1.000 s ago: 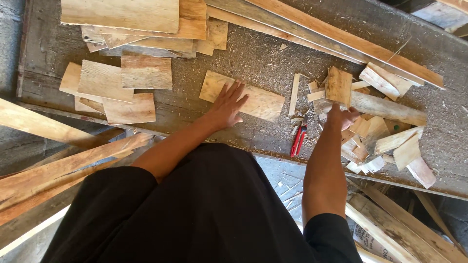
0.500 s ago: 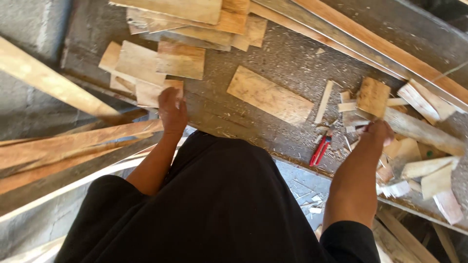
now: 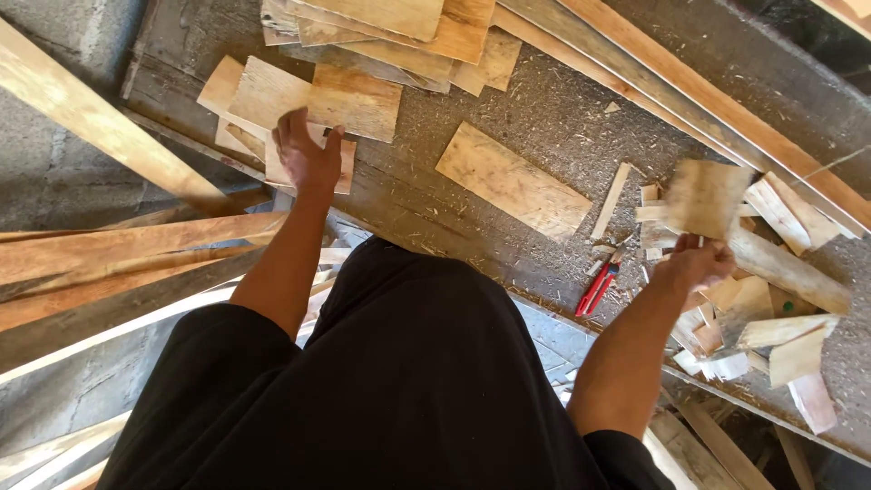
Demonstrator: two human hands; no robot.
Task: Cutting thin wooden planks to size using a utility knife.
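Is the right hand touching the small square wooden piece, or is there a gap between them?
Touching. In the head view, the right hand pinches the lower edge of the small square wooden piece with its fingertips and holds it raised above the scraps on the workbench.

Left hand [image 3: 307, 156] covering part of the plywood pieces [image 3: 313, 95] beneath, so contact with the top one not clear. Right hand [image 3: 697, 263] blurred, fingers [image 3: 717, 249] indistinct where gripping the small wood square [image 3: 704, 197]. Stacked boards [image 3: 399, 23] cut off by the top edge. Long planks [image 3: 82, 113] cut off at left and right edges. Red tool [image 3: 594, 289] too small to identify. Near edge of the counter [image 3: 544, 118] hidden behind the dark-clothed body. Offcut pile [image 3: 780, 331] partly hidden by the right hand.
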